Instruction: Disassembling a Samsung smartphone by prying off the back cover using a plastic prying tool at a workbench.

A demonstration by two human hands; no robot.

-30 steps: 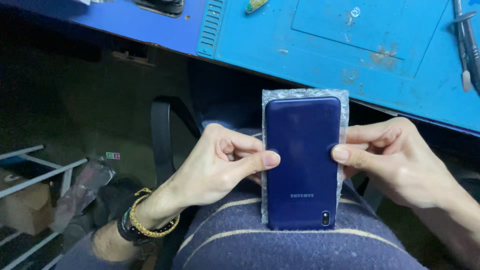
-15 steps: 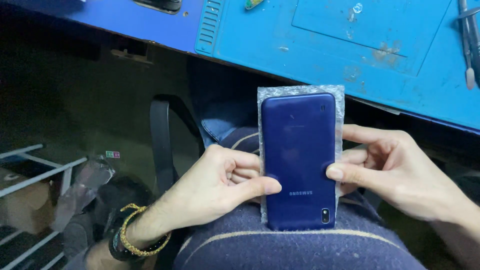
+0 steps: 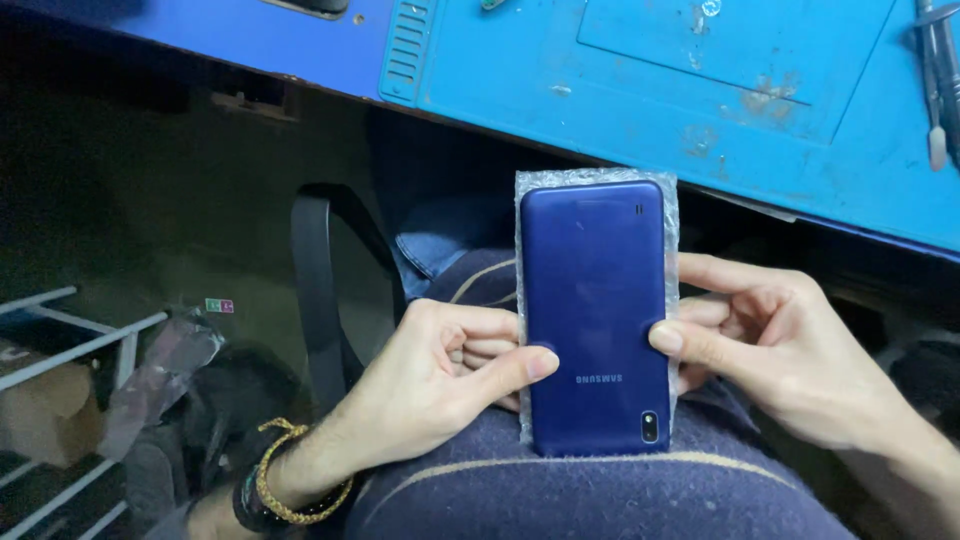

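Bubble wrap (image 3: 671, 200) mostly hidden behind blue phone (image 3: 597, 310).

1 dark blue phone (image 3: 596, 315), back up, on bubble wrap (image 3: 672, 205), pinched at both edges by left hand (image 3: 435, 385) and right hand (image 3: 775, 345); blue mat (image 3: 640, 90) above.

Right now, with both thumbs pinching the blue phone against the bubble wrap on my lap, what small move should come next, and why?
Probably slide the blue phone out of the bubble wrap. The wrap shows only as a thin border behind it, and the left hand and right hand each press a thumb on one long edge, back side up. Holding the wrap with the fingers behind should free the phone.
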